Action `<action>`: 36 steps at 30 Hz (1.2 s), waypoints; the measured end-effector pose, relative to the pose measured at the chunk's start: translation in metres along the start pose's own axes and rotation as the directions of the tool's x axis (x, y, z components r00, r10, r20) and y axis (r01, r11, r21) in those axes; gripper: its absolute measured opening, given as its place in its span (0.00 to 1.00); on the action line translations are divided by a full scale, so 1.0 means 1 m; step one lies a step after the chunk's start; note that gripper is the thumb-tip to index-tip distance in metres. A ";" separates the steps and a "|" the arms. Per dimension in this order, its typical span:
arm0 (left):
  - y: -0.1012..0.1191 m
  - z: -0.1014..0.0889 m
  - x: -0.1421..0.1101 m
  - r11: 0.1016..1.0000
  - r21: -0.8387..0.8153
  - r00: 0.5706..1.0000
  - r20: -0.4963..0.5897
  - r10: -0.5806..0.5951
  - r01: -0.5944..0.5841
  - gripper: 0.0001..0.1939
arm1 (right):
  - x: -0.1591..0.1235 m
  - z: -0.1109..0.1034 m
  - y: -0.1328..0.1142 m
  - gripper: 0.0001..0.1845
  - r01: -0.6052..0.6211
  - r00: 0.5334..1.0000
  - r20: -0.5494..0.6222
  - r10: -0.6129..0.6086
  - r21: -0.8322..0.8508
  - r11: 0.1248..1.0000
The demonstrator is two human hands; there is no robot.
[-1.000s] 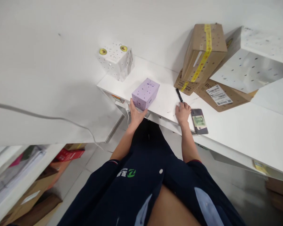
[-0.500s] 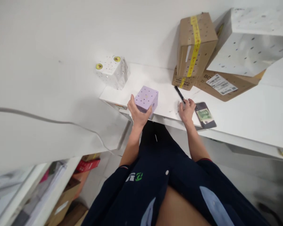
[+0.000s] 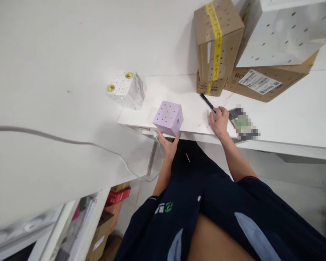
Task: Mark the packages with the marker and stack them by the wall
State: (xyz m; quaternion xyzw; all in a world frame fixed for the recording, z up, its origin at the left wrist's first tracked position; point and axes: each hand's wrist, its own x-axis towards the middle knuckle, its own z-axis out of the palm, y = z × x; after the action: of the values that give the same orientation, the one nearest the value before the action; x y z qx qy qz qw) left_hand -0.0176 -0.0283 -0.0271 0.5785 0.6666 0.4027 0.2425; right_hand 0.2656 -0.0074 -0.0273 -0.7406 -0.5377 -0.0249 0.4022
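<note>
A purple cube box (image 3: 167,117) dotted with small holes sits tilted at the front edge of the white table (image 3: 288,108). My left hand (image 3: 168,144) reaches up from below the edge, and its fingers grip the box's lower near side. My right hand (image 3: 219,119) rests on the table to the right, fingers curled on the near end of a black pen (image 3: 207,102). A blurred phone (image 3: 243,123) lies just right of that hand.
A white cube with two yellow circles (image 3: 126,90) stands at the table's left end. Taped cardboard boxes (image 3: 216,40) and a labelled one (image 3: 263,81) under a white box (image 3: 285,32) are stacked at the back. A grey cable (image 3: 70,141) crosses left; shelves hold boxes (image 3: 97,232).
My left hand has slid from the side of the purple box down to its lower near edge, and the box has turned and tilted. My right hand stays by the pen.
</note>
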 end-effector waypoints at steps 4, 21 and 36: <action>0.004 0.001 0.003 1.000 -0.024 1.000 0.004 -0.010 0.010 0.57 | 0.001 -0.001 0.001 0.17 0.001 1.000 -0.008 0.000 0.005 1.000; 0.052 -0.021 0.028 0.971 -0.073 0.969 -0.122 0.217 -0.227 0.56 | 0.001 -0.002 0.002 0.17 -0.010 0.999 -0.031 0.011 0.030 1.000; 0.055 -0.003 0.052 0.957 -0.027 0.954 -0.082 0.287 -0.290 0.42 | 0.003 -0.001 0.001 0.17 -0.028 0.999 -0.025 0.029 0.038 0.999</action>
State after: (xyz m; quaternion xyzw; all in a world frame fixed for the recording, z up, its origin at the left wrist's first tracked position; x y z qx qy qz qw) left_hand 0.0004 0.0216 0.0272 0.6489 0.5759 0.4686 0.1665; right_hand 0.2678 -0.0063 -0.0256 -0.7402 -0.5221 -0.0184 0.4233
